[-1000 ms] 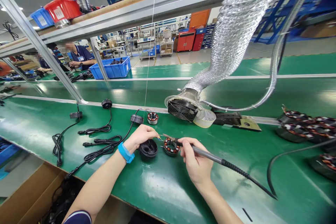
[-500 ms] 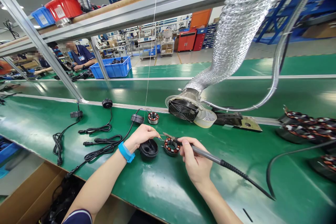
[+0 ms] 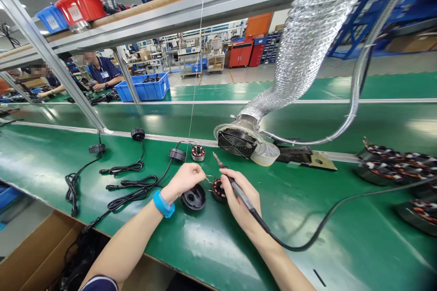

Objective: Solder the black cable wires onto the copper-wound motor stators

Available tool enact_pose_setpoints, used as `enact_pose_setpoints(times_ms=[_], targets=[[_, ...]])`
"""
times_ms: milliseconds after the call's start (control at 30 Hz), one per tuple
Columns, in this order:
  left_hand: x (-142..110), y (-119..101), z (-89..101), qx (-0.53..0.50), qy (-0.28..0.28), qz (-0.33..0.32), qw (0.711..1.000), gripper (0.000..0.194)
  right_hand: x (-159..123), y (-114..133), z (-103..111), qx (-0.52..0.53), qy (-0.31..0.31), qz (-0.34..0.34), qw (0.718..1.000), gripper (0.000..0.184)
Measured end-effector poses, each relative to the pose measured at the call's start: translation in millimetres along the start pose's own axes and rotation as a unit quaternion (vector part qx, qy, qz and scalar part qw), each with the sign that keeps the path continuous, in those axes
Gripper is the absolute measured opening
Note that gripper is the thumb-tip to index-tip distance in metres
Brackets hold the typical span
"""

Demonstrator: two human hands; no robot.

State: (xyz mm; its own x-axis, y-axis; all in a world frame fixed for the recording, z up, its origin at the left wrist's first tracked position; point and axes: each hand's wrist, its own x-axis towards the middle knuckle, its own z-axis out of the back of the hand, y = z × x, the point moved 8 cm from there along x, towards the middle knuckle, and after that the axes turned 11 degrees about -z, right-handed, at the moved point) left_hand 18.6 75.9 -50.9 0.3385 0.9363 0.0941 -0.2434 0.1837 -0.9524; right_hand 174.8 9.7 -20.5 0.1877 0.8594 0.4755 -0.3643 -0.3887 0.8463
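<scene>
My left hand [image 3: 186,181], with a blue band at the wrist, is closed in a pinch on thin wires beside the stator. My right hand [image 3: 241,202] grips a soldering iron [image 3: 241,194] like a pen, its tip raised up and to the left, apart from the wires. Below the fingers a copper-wound stator [image 3: 217,188] lies on the green bench, partly covered by my right hand. Just left of it sits a round black housing [image 3: 194,197], hollow side up. A thin silvery strand [image 3: 191,116] hangs from above and passes down behind my left hand.
A second stator [image 3: 198,153] and a black cap with cable [image 3: 178,154] stand behind my hands. Coiled black cables [image 3: 131,198] lie left. A fume-extraction fan [image 3: 236,143] hangs on a foil duct [image 3: 300,50]. Stacked stators [image 3: 392,170] stand right. Co-workers sit far left.
The soldering iron has turned from lying low over the stator to pointing up and left, its tip lifted off the wires. My right hand has shifted left; my left hand keeps its pinch.
</scene>
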Motion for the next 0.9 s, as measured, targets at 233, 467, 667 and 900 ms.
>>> enact_pose_setpoints(times_ms=[233,467,667,900], targets=[[2.7,4.4,1.6,0.011,-0.008,-0.001,1.000,0.005,1.2,-5.0,-11.6,-0.017,0.033,0.023,0.999,0.025],[2.7,5.3,1.1,-0.020,-0.019,-0.012,1.000,0.007,-0.2,-6.1,-12.5,-0.019,0.027,0.023,0.999,0.025],[-2.1,-12.8,-1.7,-0.027,-0.013,-0.070,0.997,0.016,3.5,-4.0,-15.6,0.004,0.047,0.006,0.999,0.028],[-4.8,-19.6,-8.8,0.013,0.067,-0.073,0.995,0.025,1.9,7.6,-17.2,0.027,0.055,0.039,0.997,0.034]])
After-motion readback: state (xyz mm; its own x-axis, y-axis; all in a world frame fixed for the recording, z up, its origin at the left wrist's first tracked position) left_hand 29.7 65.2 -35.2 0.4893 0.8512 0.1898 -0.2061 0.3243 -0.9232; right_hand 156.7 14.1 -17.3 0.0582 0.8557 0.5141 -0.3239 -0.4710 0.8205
